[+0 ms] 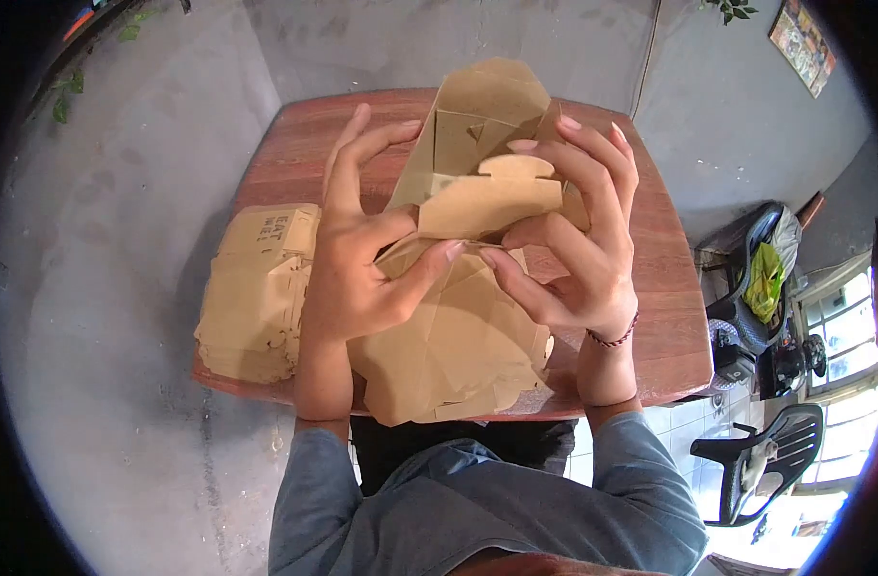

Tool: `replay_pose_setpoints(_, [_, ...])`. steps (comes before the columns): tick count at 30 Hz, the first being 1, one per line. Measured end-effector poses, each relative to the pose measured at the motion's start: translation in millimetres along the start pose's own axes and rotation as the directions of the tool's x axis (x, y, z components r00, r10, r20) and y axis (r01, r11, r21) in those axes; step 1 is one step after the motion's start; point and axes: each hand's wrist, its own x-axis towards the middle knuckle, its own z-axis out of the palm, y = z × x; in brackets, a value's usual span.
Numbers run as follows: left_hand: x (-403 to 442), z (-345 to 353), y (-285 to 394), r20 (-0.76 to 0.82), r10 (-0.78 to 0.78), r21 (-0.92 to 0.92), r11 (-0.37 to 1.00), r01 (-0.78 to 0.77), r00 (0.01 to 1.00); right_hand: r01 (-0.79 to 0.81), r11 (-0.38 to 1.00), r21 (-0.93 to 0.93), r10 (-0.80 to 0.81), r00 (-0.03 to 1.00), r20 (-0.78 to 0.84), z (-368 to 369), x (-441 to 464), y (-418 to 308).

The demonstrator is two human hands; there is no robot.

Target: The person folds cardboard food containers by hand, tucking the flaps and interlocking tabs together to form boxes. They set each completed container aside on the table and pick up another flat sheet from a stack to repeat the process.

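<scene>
A partly folded brown cardboard box [492,206] is held up over the table, its inside and a rounded tab facing up. My left hand [367,254] grips its near left edge between thumb and index finger, the other fingers spread outward. On the right, my right hand [578,240] pinches the near edge with the thumb and curls its fingers round the right side. Both thumbs nearly meet at the bottom edge. Beneath lie flat brown cardboard blanks [449,346] at the table's front edge. A stack of flattened boxes [252,307] with printed letters lies left of my left hand.
The reddish wooden table [664,307] stands against grey walls. To the right are a black plastic chair [794,451] and another chair with a yellow-green bag [765,280]. A picture [802,46] hangs at the upper right.
</scene>
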Motion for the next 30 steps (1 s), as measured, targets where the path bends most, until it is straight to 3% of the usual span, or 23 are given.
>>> replay_pose_setpoints(5, [-2, 1, 8, -0.046, 0.023, 0.142, 0.990, -0.016, 0.999, 0.007, 0.998, 0.058, -0.003, 0.997, -0.073, 7, -1, 2])
replay_pose_setpoints(17, [-4, -4, 9, -0.025, 0.041, 0.202, 0.979, -0.035, 0.999, 0.061, 0.998, -0.025, -0.062, 0.998, -0.034, 4, -1, 6])
replay_pose_setpoints(23, [-1, -16, 12, 0.012, 0.020, 0.299, 0.954, -0.023, 1.000, 0.078, 0.993, 0.090, -0.078, 0.997, -0.002, 1, -2, 14])
replay_pose_setpoints(26, [-3, -21, 7, 0.028, 0.029, 0.241, 0.970, -0.035, 0.999, 0.072, 0.978, 0.195, -0.060, 0.996, -0.064, 0, -5, 16])
replay_pose_setpoints(28, [-3, -22, 7, 0.039, 0.055, 0.283, 0.957, -0.064, 0.998, -0.024, 0.990, 0.140, 0.018, 0.999, 0.046, -4, -7, 9])
replay_pose_setpoints(30, [-4, -22, 8, 0.055, 0.077, 0.323, 0.942, -0.091, 0.996, -0.017, 0.990, 0.138, 0.010, 0.999, 0.053, -6, -5, 8])
